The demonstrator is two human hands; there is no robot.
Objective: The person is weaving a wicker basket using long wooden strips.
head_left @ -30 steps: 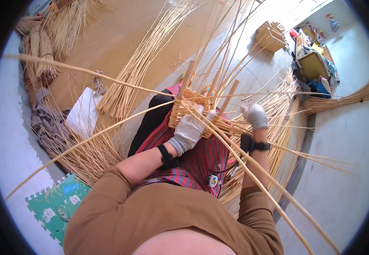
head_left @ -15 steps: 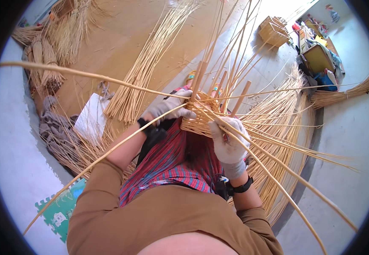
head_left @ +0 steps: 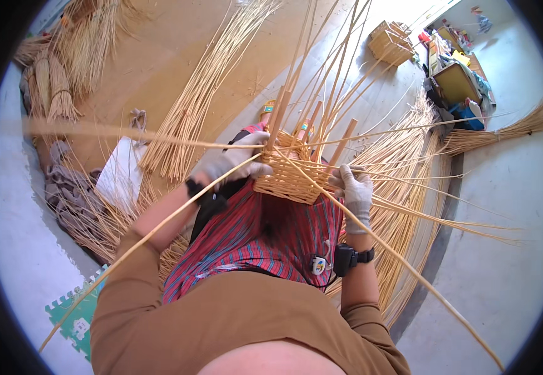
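Observation:
A small, partly woven wicker basket (head_left: 287, 183) is held over my lap, with upright wooden stakes (head_left: 344, 142) at its corners and long strands fanning out from its rim. My gloved left hand (head_left: 239, 156) is closed around the basket's left corner, its thumb on the near face. At the right corner, my gloved right hand (head_left: 354, 187) has its fingers pinched together on wicker strands; exactly which ones is hidden. One thick wicker rod (head_left: 403, 262) runs from the basket toward the lower right. Another rod (head_left: 149, 234) crosses over my left forearm to the lower left.
Loose wicker bundles lie on the floor, one ahead (head_left: 206, 87) and a wide one at the right (head_left: 403, 181). A finished-looking wicker box (head_left: 390, 44) stands farther off. A white sheet (head_left: 120, 175), grey cloth (head_left: 74, 194) and green foam mat (head_left: 84, 319) are at the left.
My right hand has moved from the basket's near face to its right corner. One of two rods pointing lower right no longer lies there. The upper-left rod is blurred by motion.

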